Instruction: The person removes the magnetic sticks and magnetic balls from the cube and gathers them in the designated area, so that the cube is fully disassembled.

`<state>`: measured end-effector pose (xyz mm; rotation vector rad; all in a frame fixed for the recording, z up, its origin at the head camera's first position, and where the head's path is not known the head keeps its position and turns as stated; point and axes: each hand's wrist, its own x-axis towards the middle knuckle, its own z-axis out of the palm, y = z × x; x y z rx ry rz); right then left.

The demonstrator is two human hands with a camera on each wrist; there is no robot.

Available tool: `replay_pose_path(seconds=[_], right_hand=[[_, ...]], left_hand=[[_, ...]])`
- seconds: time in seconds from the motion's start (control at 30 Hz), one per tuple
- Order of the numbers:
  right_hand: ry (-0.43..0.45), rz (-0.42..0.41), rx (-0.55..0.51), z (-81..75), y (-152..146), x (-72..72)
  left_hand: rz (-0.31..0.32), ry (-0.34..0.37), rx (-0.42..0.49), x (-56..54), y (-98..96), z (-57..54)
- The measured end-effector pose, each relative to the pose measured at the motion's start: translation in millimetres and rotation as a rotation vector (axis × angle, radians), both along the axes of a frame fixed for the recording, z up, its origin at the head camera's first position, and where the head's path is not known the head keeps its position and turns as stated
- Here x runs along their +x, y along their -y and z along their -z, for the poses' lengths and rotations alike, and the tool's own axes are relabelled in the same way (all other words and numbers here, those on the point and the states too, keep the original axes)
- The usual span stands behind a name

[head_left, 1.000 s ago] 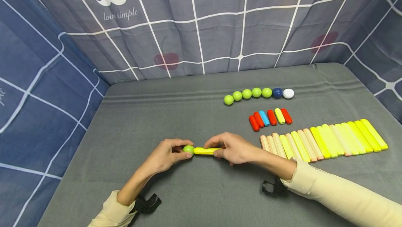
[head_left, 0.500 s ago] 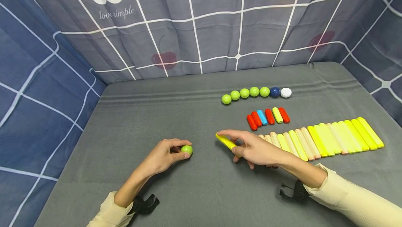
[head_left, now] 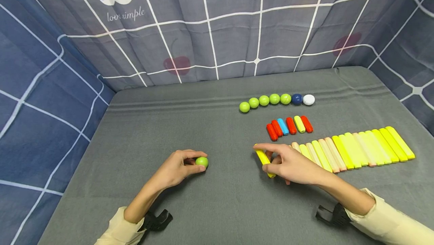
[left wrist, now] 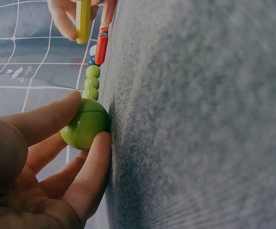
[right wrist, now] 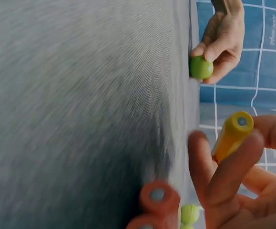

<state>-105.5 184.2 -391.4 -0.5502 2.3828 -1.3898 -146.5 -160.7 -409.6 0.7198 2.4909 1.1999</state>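
My left hand point(head_left: 179, 167) pinches a green ball point(head_left: 202, 162) between thumb and fingers, low on the grey cloth. In the left wrist view that ball point(left wrist: 86, 123) shows a seam line round it. My right hand point(head_left: 288, 164) holds a yellow rod point(head_left: 263, 160) between thumb and fingers, tilted, beside the left end of the row of long rods. The right wrist view shows a grey disc in the end of this yellow rod point(right wrist: 234, 131). Ball and rod are well apart.
Long yellow and pinkish rods point(head_left: 359, 150) lie side by side at the right. Behind them are short red, blue and yellow rods point(head_left: 291, 125). Farther back runs a row of green balls point(head_left: 264, 100), ending in a blue ball point(head_left: 297, 99) and a white ball point(head_left: 309, 100).
The yellow rod's end was at the green ball; my right hand has drawn it away to the right and turned it. My left hand keeps its hold on the ball in place.
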Motion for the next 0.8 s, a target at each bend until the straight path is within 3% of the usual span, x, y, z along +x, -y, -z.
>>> replay_pose_path(seconds=[0.17, 0.47, 0.8], right_hand=[[-0.187, 0.064, 0.125, 4.2, -8, 3.4], [-0.333, 0.089, 0.286, 9.8, -12, 8.3], [-0.357, 0.081, 0.400, 9.8, -15, 7.6]], left_hand=[[0.000, 0.005, 0.001, 0.3, 0.0, 0.3], [0.008, -0.004, 0.004, 0.2, 0.1, -0.3], [0.001, -0.009, 0.006, -0.4, -0.5, 1.5]])
